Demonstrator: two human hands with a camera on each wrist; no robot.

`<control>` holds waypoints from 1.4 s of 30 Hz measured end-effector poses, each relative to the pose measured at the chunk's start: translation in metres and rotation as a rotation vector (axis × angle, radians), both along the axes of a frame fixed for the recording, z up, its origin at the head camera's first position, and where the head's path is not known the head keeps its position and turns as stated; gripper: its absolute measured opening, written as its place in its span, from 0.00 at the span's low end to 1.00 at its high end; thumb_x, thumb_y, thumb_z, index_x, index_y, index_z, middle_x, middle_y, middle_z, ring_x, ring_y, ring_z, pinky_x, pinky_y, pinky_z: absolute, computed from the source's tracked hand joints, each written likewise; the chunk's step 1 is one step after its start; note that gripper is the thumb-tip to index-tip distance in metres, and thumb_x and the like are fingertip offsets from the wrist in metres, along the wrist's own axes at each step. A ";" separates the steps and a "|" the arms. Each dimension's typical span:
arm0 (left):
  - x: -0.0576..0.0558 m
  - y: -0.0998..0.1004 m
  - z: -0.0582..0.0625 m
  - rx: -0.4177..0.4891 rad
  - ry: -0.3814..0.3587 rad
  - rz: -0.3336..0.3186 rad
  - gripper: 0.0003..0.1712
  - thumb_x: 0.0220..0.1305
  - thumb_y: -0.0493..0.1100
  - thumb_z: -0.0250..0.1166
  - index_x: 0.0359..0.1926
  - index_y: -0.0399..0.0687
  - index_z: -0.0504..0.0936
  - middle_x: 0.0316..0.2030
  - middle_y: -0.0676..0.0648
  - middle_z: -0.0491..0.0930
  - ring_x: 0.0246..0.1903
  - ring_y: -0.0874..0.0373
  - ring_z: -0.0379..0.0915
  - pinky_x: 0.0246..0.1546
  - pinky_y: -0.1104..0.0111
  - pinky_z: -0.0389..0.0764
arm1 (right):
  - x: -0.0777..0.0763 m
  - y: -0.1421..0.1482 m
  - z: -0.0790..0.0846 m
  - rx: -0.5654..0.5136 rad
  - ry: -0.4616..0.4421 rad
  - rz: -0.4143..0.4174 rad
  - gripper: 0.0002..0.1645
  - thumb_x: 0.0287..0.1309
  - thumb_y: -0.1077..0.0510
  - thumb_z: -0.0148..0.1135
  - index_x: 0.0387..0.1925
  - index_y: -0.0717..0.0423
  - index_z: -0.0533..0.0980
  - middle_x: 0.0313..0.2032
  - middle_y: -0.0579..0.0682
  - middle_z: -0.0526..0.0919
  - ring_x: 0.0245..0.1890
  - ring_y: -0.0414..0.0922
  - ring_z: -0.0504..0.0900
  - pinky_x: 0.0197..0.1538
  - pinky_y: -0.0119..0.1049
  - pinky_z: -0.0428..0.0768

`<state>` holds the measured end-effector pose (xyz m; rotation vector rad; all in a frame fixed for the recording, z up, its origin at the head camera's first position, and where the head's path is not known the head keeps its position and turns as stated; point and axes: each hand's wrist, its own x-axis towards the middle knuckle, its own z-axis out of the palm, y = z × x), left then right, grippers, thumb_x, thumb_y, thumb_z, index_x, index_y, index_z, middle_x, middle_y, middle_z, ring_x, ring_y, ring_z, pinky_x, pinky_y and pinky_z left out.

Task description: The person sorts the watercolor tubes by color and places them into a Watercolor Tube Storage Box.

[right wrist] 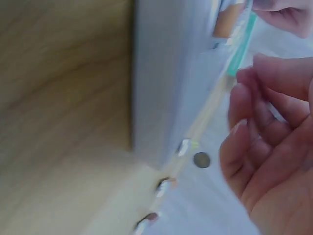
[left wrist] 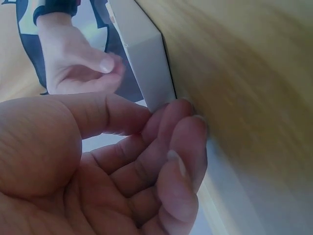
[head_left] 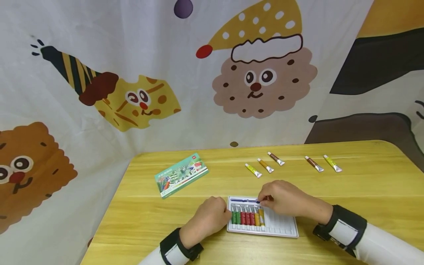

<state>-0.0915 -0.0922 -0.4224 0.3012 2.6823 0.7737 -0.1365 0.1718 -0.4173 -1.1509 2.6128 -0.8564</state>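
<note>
A white plastic tray (head_left: 281, 224) lies on the table in the head view. My left hand (head_left: 210, 215) grips its left edge, thumb and fingers pinching the tray's corner (left wrist: 149, 63) in the left wrist view. Green, red and yellow-orange paint tubes (head_left: 247, 218) fill the tray's left slots side by side. A thin blue brush (head_left: 243, 200) lies along its back groove, its right end hidden by my right hand (head_left: 285, 198). That hand hovers over the tray with loosely bent fingers, thumb near the index finger; nothing shows between its fingertips (right wrist: 244, 78).
Behind the tray lie loose tubes: a yellow one (head_left: 253, 170), an ochre one (head_left: 265, 165) and a brown one (head_left: 276, 158). Farther right are another brown tube (head_left: 314, 164) and yellow tube (head_left: 332, 163). A green paint box (head_left: 181, 176) lies back left. A cartoon-printed cloth (head_left: 198, 125) hangs behind.
</note>
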 end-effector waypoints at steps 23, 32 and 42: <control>0.001 0.002 -0.001 -0.058 0.000 -0.015 0.28 0.65 0.40 0.64 0.10 0.52 0.63 0.10 0.57 0.56 0.10 0.62 0.57 0.13 0.70 0.58 | 0.032 -0.011 -0.005 0.139 -0.211 -0.072 0.17 0.65 0.55 0.72 0.20 0.43 0.78 0.17 0.34 0.71 0.16 0.31 0.64 0.23 0.28 0.63; 0.001 0.002 -0.002 -0.056 0.010 -0.020 0.28 0.65 0.40 0.65 0.10 0.52 0.64 0.10 0.57 0.56 0.10 0.62 0.57 0.14 0.70 0.58 | 0.028 -0.016 -0.002 0.130 -0.250 -0.088 0.17 0.64 0.59 0.72 0.20 0.45 0.79 0.18 0.36 0.73 0.18 0.33 0.66 0.24 0.29 0.67; 0.000 0.002 -0.002 -0.051 0.009 -0.024 0.28 0.65 0.40 0.64 0.10 0.52 0.64 0.09 0.57 0.56 0.10 0.63 0.57 0.13 0.70 0.58 | 0.028 -0.019 -0.001 0.151 -0.285 -0.113 0.17 0.63 0.60 0.73 0.20 0.46 0.78 0.18 0.38 0.73 0.20 0.35 0.68 0.26 0.30 0.68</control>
